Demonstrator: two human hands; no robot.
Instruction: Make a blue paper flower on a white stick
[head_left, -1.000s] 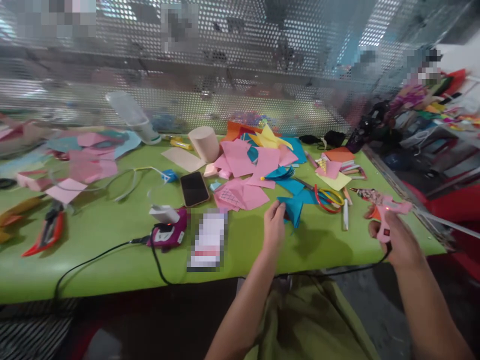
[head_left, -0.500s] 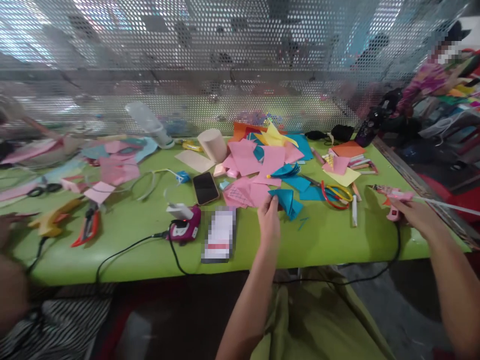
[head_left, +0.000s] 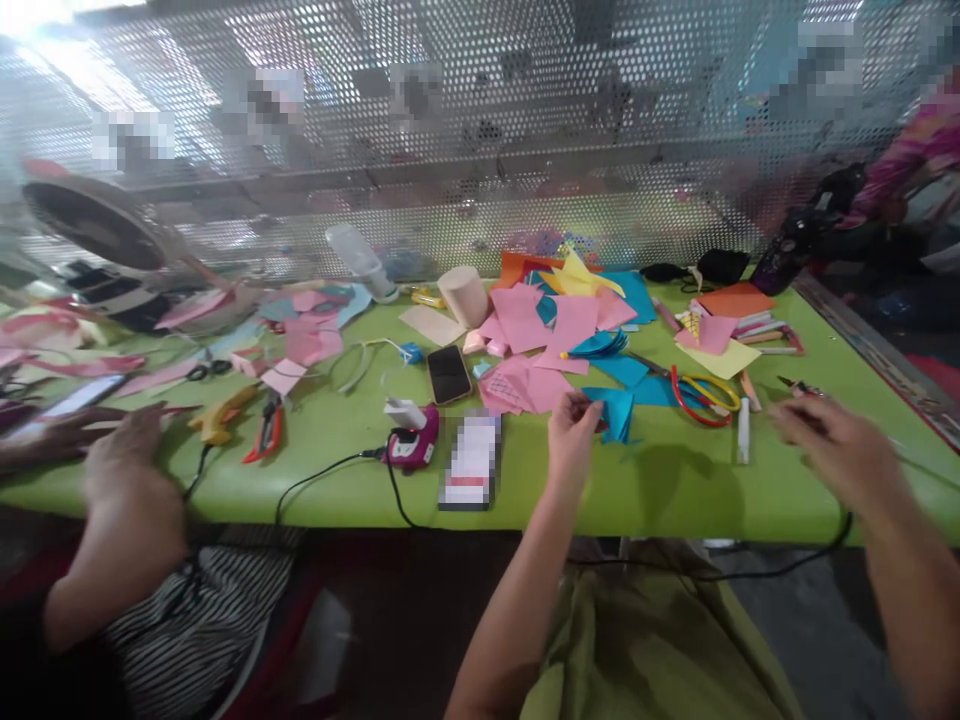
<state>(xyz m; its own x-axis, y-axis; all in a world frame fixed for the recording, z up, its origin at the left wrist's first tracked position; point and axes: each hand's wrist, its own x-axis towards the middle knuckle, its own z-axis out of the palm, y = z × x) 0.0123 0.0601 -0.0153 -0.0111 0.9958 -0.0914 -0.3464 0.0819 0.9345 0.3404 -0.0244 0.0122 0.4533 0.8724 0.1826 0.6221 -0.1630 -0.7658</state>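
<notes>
Folded blue paper [head_left: 618,414] is pinched in my left hand [head_left: 574,425], just right of the dark phone with a bright screen. My right hand [head_left: 832,435] is blurred above the right part of the table, beside a white stick [head_left: 743,430]. The pink glue gun [head_left: 802,387] lies mostly hidden behind it; its tip shows past the fingers. Whether those fingers hold anything is unclear. Red and yellow-handled scissors [head_left: 701,398] rest between the hands. Pink paper pieces [head_left: 525,385] are heaped behind my left hand.
Another person's hands [head_left: 127,450] rest at the left, near a yellow glue gun [head_left: 221,415] and red pliers [head_left: 268,430]. A purple power adapter [head_left: 412,440] has a black cord. A perforated metal screen [head_left: 465,150] stands behind the table.
The view has shifted left. My right hand has come off the pink glue gun's handle and moved slightly nearer. My left hand still holds the blue paper, its fingers curled more. The other person's hands show more.
</notes>
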